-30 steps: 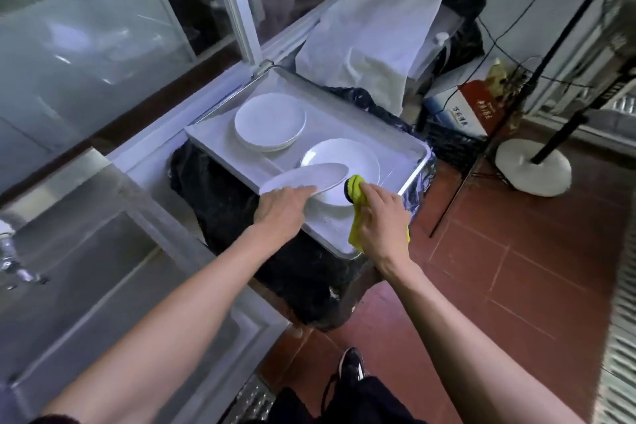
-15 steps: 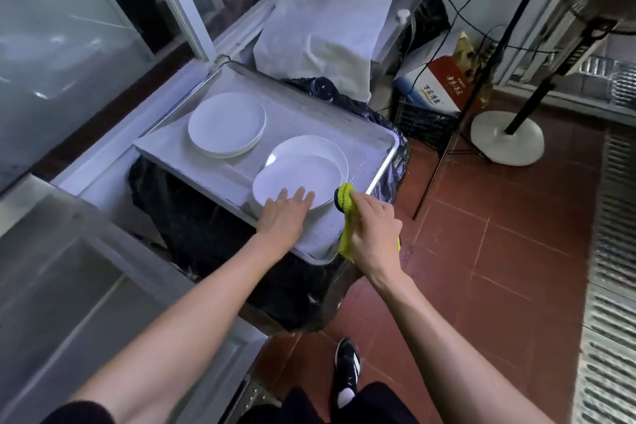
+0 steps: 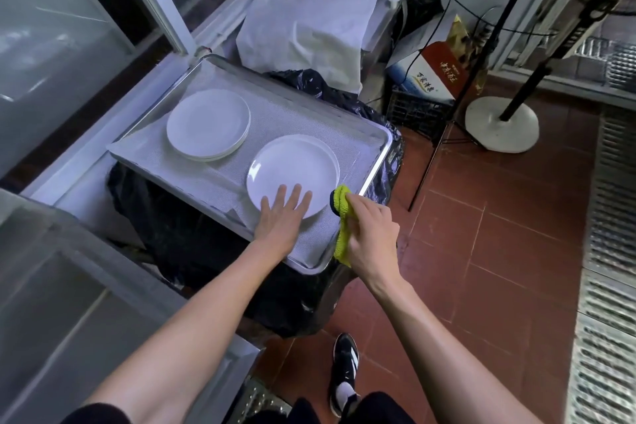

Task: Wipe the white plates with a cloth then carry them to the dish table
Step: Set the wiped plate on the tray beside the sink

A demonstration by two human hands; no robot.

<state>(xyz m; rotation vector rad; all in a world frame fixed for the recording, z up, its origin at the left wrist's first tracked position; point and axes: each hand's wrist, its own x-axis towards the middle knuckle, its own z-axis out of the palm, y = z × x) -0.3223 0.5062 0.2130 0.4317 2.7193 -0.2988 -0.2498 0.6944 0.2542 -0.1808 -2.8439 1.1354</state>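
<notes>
Far left on the metal tray [image 3: 373, 162] there's a stack of white plates [image 3: 209, 124], just sitting there untouched. Next over, another white plate [image 3: 292, 170] tops a second stack near the tray's front right edge, and the left hand [image 3: 280, 217] lies flat on its near rim, fingers straight, grip released. Just right of that plate, the right hand [image 3: 370, 237] has its grip clenched around a bunched yellow cloth [image 3: 341, 217], beside the plate's edge at the tray rim.
</notes>
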